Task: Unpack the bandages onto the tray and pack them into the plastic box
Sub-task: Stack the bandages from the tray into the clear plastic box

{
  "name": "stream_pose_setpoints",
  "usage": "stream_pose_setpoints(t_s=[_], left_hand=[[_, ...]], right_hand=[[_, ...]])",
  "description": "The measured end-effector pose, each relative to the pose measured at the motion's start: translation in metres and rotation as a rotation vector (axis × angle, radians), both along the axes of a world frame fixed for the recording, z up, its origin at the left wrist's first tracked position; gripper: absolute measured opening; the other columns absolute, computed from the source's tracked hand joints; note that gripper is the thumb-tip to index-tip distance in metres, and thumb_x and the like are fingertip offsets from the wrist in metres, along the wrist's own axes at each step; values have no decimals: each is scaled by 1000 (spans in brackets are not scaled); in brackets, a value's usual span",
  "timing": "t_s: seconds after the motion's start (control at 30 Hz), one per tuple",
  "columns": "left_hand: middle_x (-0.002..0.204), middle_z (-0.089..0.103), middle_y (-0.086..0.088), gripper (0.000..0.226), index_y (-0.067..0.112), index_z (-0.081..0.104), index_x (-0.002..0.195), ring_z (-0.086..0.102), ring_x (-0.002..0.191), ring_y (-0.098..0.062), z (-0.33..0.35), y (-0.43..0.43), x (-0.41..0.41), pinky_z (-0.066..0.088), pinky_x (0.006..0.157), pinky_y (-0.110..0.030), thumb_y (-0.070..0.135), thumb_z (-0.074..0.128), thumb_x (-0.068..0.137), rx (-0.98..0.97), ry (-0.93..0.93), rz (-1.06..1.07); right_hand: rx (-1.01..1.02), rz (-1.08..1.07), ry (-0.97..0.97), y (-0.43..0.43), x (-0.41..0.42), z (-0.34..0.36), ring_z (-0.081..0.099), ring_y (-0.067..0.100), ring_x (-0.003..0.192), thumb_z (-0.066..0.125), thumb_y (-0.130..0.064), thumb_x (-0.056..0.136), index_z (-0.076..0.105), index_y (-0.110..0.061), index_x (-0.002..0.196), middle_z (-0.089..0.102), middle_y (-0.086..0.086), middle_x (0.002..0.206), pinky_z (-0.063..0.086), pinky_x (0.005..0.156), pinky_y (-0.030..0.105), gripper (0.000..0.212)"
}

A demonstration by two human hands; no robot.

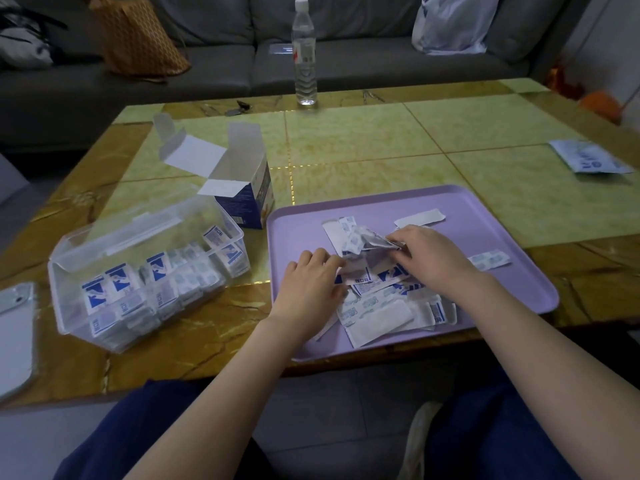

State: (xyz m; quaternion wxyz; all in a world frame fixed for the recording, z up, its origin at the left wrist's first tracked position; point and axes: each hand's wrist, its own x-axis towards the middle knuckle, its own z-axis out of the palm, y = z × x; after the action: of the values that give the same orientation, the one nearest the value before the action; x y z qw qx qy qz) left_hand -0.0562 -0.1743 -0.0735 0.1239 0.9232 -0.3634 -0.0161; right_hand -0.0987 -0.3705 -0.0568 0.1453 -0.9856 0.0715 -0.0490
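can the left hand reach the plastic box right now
Probably yes: the plastic box stands open just left of the tray, with only bare table between it and the left hand.

left hand (pixel 310 285) rests on bandages (pixel 379 308) | right hand (pixel 433 258) pinches crumpled packet (pixel 362 240) | over tray (pixel 502 220)

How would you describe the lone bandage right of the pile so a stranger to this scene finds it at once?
Find the purple tray on the tiled table. Right of the right hand, one bandage lies alone near the tray's right rim. Unlike the plain white strip farther back, it carries blue print.
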Motion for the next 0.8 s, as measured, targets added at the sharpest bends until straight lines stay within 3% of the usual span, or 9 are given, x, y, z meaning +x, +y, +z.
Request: stream_pose_setpoints(t_s=[0.1,0.2,0.37,0.43,0.53,0.6,0.7,0.8], left_hand=[[125,46,-1,43,23,42,133,39,113,-20,3,0,3,36,95,-33,33,52,92,-65,89,44],[120,47,-3,48,21,43,130,46,106,-17,7,2,5,41,92,-30,26,63,87,-195,271,99],[99,54,-1,53,18,45,125,50,75,-6,14,7,10,43,62,-9,13,72,80,-299,437,163],[85,55,2,47,14,47,122,49,67,-3,16,10,14,40,57,-6,9,70,81,-340,436,189],[77,51,5,36,12,51,116,48,67,-6,18,13,19,35,56,-14,8,67,84,-393,376,244],[84,53,2,25,11,53,110,49,71,-9,19,14,22,36,54,-15,8,63,87,-430,335,281],[90,54,0,12,12,51,96,48,71,-7,22,17,25,38,57,-9,6,59,89,-501,264,316],[93,56,-1,10,13,51,90,51,79,-12,25,19,27,37,64,-12,6,58,89,-574,247,349]], right_hand=[[-59,-34,-36,1,2,1,52,23,74,46,-22,96,60,-14,91,52,0,80,34,58,30,17],[-94,-75,-92,1,2,5,49,23,69,43,-21,98,57,-13,88,51,0,77,31,56,30,19],[8,-136,-203,2,2,10,45,19,69,42,-20,99,61,-11,99,55,0,80,29,57,29,21],[28,-122,-228,3,2,10,44,16,76,41,-21,99,61,-9,104,58,3,93,31,61,28,24],[64,-114,-264,6,3,10,47,21,86,42,-21,99,61,-5,102,54,7,99,39,67,34,25],[93,-116,-303,8,3,11,47,22,81,45,-21,98,62,-4,97,52,4,87,39,64,34,24],[159,-109,-347,11,1,14,39,11,54,51,-24,95,62,-7,91,42,-8,60,28,48,26,20],[191,-104,-361,15,2,14,39,5,49,53,-25,95,61,-8,97,41,-11,54,29,44,26,19]])
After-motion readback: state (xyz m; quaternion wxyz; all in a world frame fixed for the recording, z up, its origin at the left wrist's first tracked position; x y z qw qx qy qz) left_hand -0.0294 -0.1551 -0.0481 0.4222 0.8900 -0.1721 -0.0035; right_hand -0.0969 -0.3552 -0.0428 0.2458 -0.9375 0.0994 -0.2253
